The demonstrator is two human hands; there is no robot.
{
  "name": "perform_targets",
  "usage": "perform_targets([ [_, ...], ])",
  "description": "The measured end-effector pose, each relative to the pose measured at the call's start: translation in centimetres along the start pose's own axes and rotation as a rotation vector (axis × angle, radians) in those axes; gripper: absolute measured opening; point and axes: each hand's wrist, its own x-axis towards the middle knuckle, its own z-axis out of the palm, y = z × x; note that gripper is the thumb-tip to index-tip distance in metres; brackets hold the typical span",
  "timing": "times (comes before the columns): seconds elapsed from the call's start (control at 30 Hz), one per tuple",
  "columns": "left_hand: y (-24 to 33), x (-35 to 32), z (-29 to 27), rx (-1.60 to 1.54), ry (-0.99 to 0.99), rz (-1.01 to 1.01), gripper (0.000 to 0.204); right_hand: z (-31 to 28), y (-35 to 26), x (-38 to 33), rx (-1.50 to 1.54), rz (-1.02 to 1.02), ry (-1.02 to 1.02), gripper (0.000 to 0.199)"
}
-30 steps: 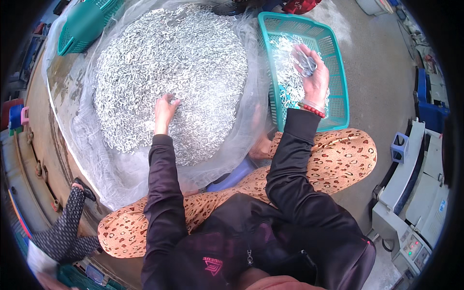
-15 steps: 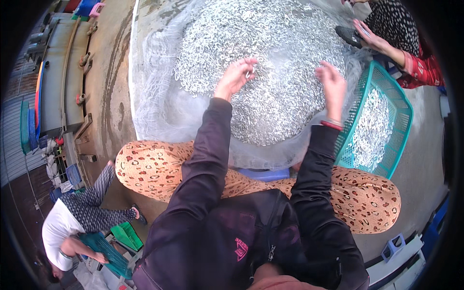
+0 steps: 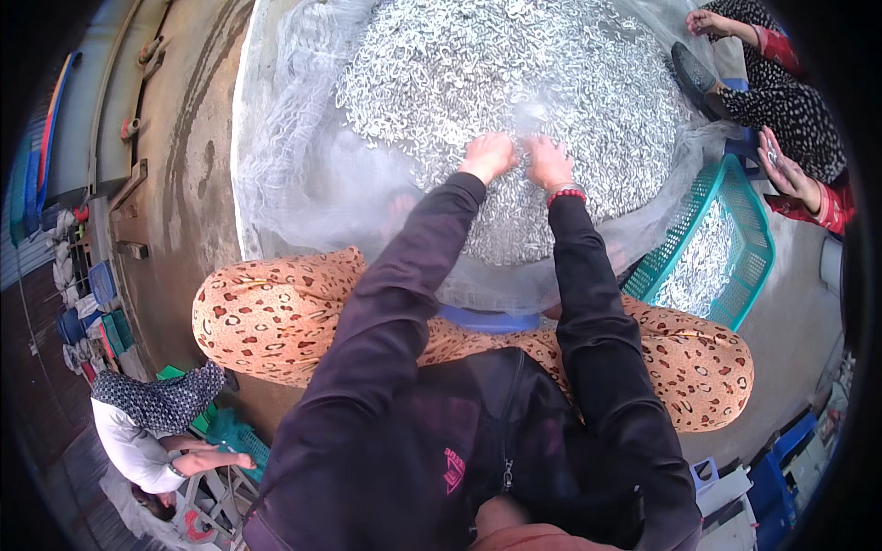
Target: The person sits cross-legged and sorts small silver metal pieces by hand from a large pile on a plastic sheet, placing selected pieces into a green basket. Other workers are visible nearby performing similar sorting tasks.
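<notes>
A wide heap of small silvery pieces that look like little fish (image 3: 514, 64) lies spread over a pale mesh net (image 3: 285, 174) in front of my knees. Near the middle of the heap, my left hand (image 3: 491, 156) presses down with its fingers curled inward. Close beside it on the right is my right hand (image 3: 549, 163), a red bead bracelet on its wrist and its fingers bent into the pieces. What either hand grips is hidden under the fingers. To the right, against the net's edge, stands a green plastic basket (image 3: 758, 248) holding more of the same pieces.
At the far right another person's hand (image 3: 788, 174) is held open over the basket's side; that person's dark shoe (image 3: 694, 81) touches the net. A blue plastic stool edge (image 3: 487, 320) shows below the net. Another person in a white top (image 3: 138, 445) bends at the lower left.
Both my hands have come together from wide apart and lowered onto the heap. The co-worker's hand at the right has moved down toward the basket. The view has shifted a little.
</notes>
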Motion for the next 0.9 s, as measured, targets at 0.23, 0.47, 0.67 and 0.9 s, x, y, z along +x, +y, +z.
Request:
perform_targets([
  [0.23,-5.2,-2.9,-5.0,-0.482,-0.156,-0.021,0.036,-1.2,0.0,-1.8,0.176,-0.147,-0.36,0.044],
  [0.47,-2.1,-3.5,-6.6,-0.682,-0.068,0.123,0.028,-3.4,3.0,-2.4,0.519,-0.226,-0.221,0.042],
  [0.67,-0.3,-4.6,-6.9,-1.016,-0.08,0.057,0.024,-2.7,3.5,-2.3,0.578,-0.064,-0.129,0.039],
  [0.9,-0.7,-5.5,-6.8,-1.919,-0.296,0.199,0.011,-2.1,5.3,-1.5,1.167,0.003,0.054,0.035],
])
